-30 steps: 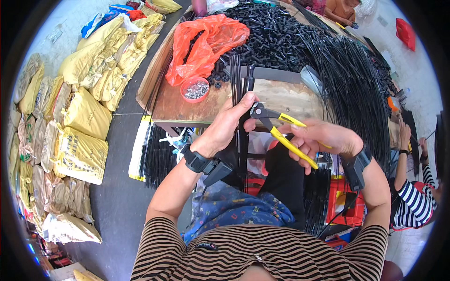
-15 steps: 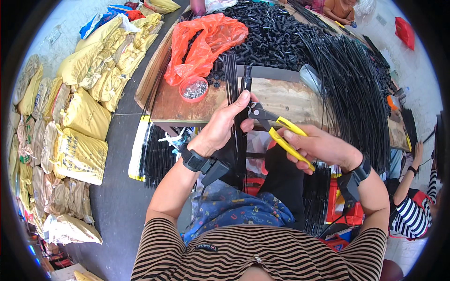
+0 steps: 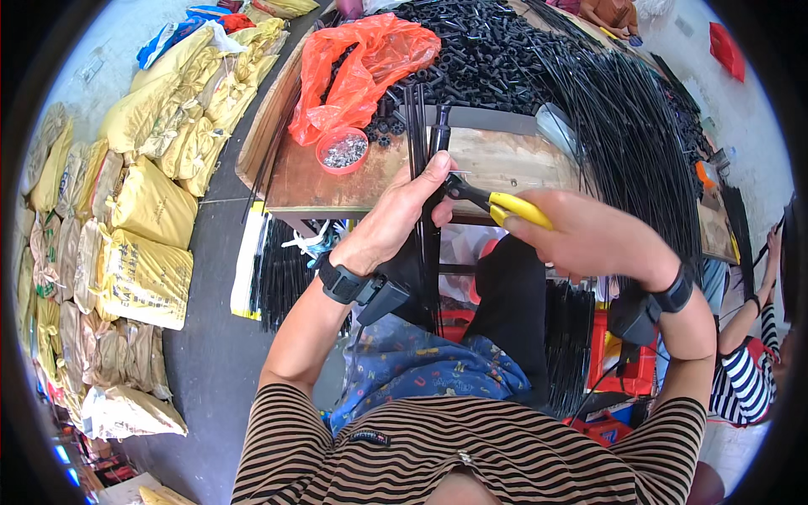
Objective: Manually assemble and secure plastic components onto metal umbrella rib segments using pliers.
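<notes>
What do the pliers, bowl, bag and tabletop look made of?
Pliers: dark head, probably steel; smooth, solid yellow grip suggests plastic or rubber coating.
Bowl: likely plastic, given its even red color and thin rim.
Bag: thin, glossy plastic film, crumpled and translucent.
Tabletop: apparently wood, brown and streaked, finish worn and stained.

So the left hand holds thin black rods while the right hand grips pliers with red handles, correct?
Not quite: in the head view, the pliers in the right hand have yellow handles, not red. The left hand does hold thin black rods.
</notes>
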### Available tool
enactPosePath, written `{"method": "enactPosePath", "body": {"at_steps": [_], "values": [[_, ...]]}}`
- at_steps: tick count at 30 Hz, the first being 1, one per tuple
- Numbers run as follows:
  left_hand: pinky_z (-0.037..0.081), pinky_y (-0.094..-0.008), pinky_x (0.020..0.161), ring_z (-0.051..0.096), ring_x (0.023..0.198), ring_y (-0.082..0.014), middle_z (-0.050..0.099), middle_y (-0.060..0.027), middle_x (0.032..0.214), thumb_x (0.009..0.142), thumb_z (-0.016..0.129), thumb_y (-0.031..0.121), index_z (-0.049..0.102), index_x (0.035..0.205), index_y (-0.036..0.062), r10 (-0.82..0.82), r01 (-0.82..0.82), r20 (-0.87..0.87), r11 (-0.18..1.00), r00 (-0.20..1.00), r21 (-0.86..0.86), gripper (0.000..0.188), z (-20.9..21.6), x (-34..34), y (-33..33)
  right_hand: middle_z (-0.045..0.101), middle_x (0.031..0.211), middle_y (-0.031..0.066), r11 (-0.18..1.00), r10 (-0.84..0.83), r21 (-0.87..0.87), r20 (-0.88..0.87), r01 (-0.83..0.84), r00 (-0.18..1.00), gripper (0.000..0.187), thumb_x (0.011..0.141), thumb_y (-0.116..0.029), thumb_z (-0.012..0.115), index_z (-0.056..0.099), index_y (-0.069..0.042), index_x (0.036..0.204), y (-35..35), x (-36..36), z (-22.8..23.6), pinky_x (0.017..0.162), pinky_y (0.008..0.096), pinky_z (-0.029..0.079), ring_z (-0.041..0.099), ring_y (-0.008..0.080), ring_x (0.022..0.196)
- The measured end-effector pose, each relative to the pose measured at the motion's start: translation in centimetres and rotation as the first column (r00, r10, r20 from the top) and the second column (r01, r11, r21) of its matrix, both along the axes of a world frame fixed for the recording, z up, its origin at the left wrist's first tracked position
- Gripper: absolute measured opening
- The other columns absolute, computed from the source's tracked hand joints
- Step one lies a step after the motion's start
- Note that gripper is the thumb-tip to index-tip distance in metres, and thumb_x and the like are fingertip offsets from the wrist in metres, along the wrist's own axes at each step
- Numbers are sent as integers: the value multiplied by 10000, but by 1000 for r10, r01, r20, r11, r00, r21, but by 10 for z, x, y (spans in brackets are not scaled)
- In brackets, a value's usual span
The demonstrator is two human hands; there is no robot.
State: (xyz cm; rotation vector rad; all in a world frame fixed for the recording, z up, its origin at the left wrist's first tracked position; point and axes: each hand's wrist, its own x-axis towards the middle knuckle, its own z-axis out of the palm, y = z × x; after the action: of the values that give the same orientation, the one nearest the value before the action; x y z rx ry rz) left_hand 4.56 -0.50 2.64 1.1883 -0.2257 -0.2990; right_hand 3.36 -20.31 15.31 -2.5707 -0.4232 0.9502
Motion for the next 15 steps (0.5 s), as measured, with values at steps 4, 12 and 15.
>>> {"method": "enactPosePath", "body": {"at_steps": [4, 12, 15], "values": [[354, -250, 574, 427, 590, -88, 464, 0, 670, 995, 423, 380, 526, 1066, 44, -23, 22, -13, 998, 1000, -58, 358, -3, 1, 1, 644, 805, 114, 971, -12, 231, -239, 68, 971, 408, 982, -362, 435, 500, -2, 1162, -17, 6, -21, 497, 280, 511, 641, 157, 611], [358, -256, 568, 436, 590, -96, 485, -10, 696, 997, 423, 352, 500, 1139, 43, -88, 85, -14, 982, 996, -172, 349, -5, 4, 3, 664, 956, 143, 806, 14, 527, -473, 270, 881, 543, 988, -411, 416, 370, -43, 1384, -35, 10, -41, 704, 296, 542, 669, 201, 787], [359, -259, 569, 435, 591, -99, 483, -11, 697, 993, 435, 358, 500, 1151, 49, -102, 98, -15, 979, 995, -177, 353, -4, 3, 2, 659, 978, 143, 811, 3, 518, -470, 273, 883, 541, 990, -403, 415, 362, -50, 1398, -37, 12, -41, 740, 306, 538, 665, 204, 814]]}}
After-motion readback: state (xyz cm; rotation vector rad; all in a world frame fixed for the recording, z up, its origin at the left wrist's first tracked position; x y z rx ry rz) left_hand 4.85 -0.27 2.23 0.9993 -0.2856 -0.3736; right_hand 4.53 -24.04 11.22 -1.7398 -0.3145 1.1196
